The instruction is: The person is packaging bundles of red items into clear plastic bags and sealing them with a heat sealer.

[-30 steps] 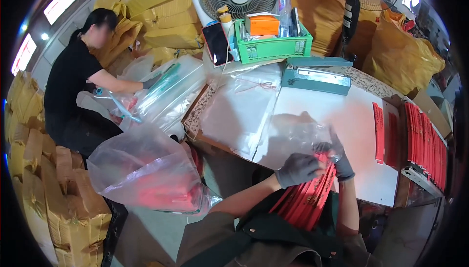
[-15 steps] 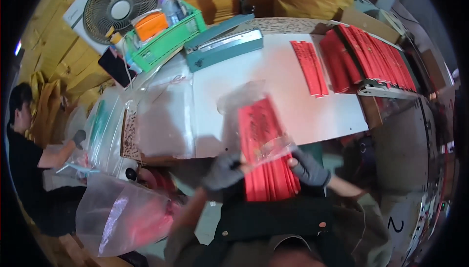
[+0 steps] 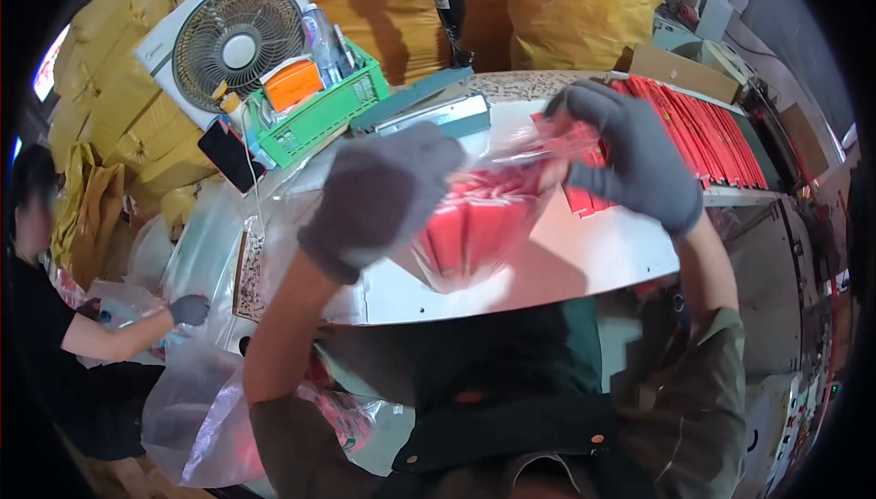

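Observation:
A clear plastic bag of red paper packets [image 3: 464, 242] hangs over the white table, its filled end toward me and blurred by motion. My left hand [image 3: 388, 191], in a grey glove, closes on the bag's upper left side. My right hand [image 3: 631, 157], gloved the same way, grips the bag's gathered upper right edge, thumb and fingertips bare. Behind my right hand, a few loose red packets [image 3: 584, 202] lie on the table, partly hidden. Farther right stands a long row of red packets [image 3: 698, 129].
A teal device with a metal strip [image 3: 433, 118] lies behind my hands. Beyond it are a green basket [image 3: 324, 109], a phone [image 3: 230, 154] and a fan [image 3: 239, 50]. A co-worker's gloved hand [image 3: 190, 310] is at the left, near a large plastic bag [image 3: 196, 408].
Both hands have risen from near my lap to above the table. The red packets, earlier partway into the bag, are now inside it, with both hands at its upper end.

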Motion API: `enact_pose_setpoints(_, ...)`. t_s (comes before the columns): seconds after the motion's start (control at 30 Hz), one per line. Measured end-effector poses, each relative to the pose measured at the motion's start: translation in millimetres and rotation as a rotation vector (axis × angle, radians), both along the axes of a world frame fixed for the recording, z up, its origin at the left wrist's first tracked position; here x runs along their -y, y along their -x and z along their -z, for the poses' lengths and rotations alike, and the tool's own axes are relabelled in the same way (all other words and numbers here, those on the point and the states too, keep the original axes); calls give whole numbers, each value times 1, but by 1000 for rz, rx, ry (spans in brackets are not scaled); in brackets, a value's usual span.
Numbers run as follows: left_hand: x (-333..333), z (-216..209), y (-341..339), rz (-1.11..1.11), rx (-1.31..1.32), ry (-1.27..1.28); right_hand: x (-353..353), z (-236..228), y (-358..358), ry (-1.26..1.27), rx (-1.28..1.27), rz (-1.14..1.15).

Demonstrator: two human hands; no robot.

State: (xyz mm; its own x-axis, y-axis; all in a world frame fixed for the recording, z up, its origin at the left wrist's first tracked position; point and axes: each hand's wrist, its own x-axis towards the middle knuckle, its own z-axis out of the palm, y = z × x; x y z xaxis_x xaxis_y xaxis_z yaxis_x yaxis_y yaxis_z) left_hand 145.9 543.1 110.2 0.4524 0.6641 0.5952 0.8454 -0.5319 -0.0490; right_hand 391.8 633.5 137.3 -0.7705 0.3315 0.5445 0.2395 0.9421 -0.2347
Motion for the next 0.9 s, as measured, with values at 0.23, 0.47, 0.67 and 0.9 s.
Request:
enact_pose_setpoints(0.23, -4, 32, -6, 104, 1130, 120, -33, 49, 68, -73, 243, -110)
enact_pose_setpoints(0.47, -108, 161, 26, 21, 1620, 939, -231, 167, 133, 203, -268, 467)
enact_pose_setpoints(0.67, -152, 195, 63, -95, 1921, 913, -268, 123, 178, 373, -354, 204)
enact_pose_setpoints(0.9, -168, 190, 72, -93, 1832, 709, -286, 199, 166, 169, -99, 457)
